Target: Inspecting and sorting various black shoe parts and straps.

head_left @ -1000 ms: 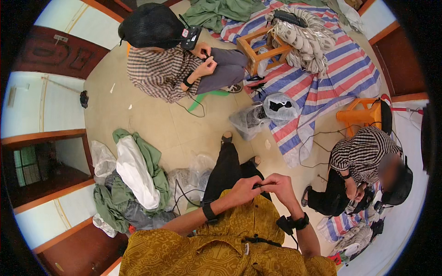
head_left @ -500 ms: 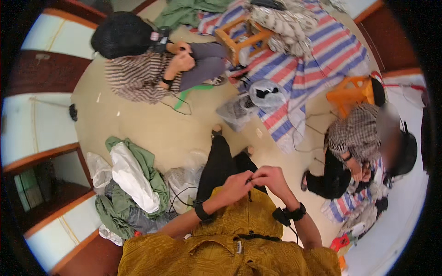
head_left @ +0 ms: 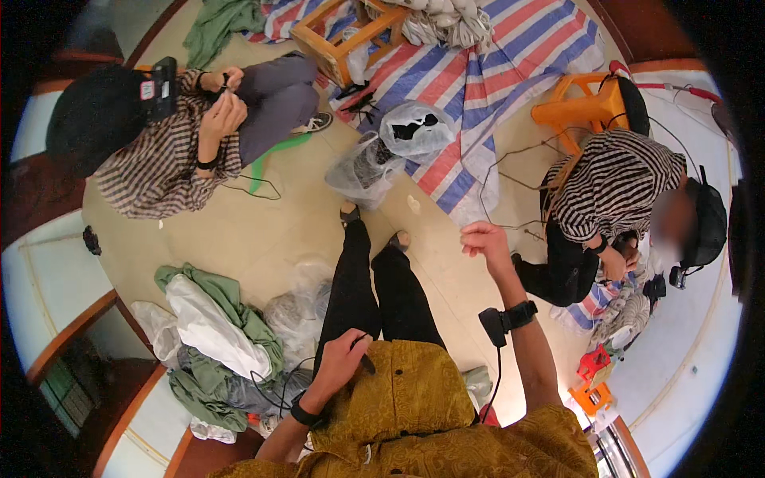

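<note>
My left hand [head_left: 341, 362] is closed over my lap. A small black strip [head_left: 367, 364] sticks out between its thumb and fingers, and its kind is too small to tell. My right hand [head_left: 486, 240] is raised out in front on the right, well apart from the left one. Its fingertips are pinched together, and whatever may be between them does not show. Beyond both hands, a clear plastic bag [head_left: 390, 140] with black pieces in it stands on the striped sheet, against another clear bag [head_left: 356, 180] with dark contents.
A striped-shirted person [head_left: 163, 163] sits at the far left, hands together; another [head_left: 613, 187] bends forward at the right. Green and white cloth [head_left: 211, 315] is heaped at my left. Beyond the bags lies a striped sheet [head_left: 510, 80] with a wooden stool [head_left: 343, 52]; an orange stool [head_left: 578, 111] stands right.
My hands have come apart from their meeting point: the right went forward and up, the left drew back over my lap with the black strip. The whole view has shifted.
</note>
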